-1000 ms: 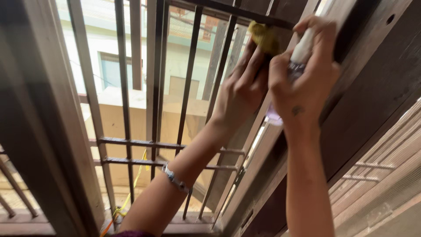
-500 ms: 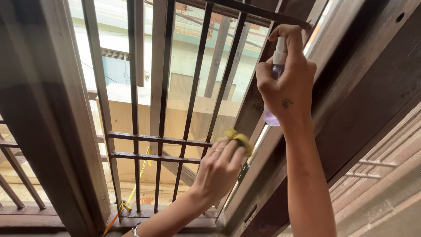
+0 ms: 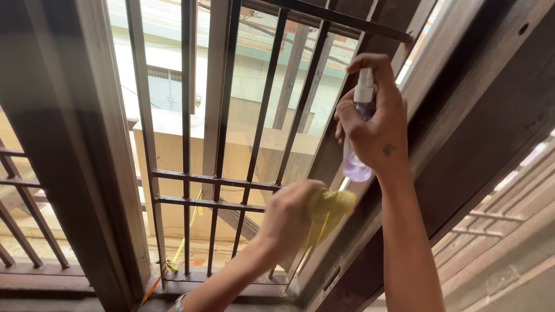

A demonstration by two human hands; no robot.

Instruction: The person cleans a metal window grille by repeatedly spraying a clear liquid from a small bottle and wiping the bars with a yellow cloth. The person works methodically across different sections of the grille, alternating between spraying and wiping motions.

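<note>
Okay, right hand [image 3: 378,136] is raised near the upper right of the window frame [image 3: 462,133], grip wrapped tight around a small spray bottle [image 3: 354,162] with clear purplish body and white nozzle [image 3: 364,89]; index finger sits curled over the nozzle top, likely so the spray can be pumped one-handed, nozzle facing the dark wooden frame edge and the bars beside it. Bottle held roughly upright, slightly tilted with the frame's slant, its bottom poking out below the palm. Left hand [image 3: 289,216] is lower, near the bottom right corner of the grille, grip bunched closed on a yellow cloth [image 3: 332,211]; the cloth sticks out to the right of the fingers and appears pressed against or just beside the inner edge of the frame, can't tell for sure if touching. Cloth is wadded, not spread, which suits rubbing narrow strips. The two hands are apart, spray bottle above, cloth below, both along the same slanted frame member. Metal window bars [image 3: 260,115] run vertical with two horizontal cross rails [image 3: 214,190] low down, left of the left hand. A wide wooden post [image 3: 75,144] fills the left side. Outside, pale buildings [image 3: 173,86] show through the bars, and a yellow cord [image 3: 179,248] hangs near the sill. A bracelet shows partly at the left wrist, bottom edge.
</note>
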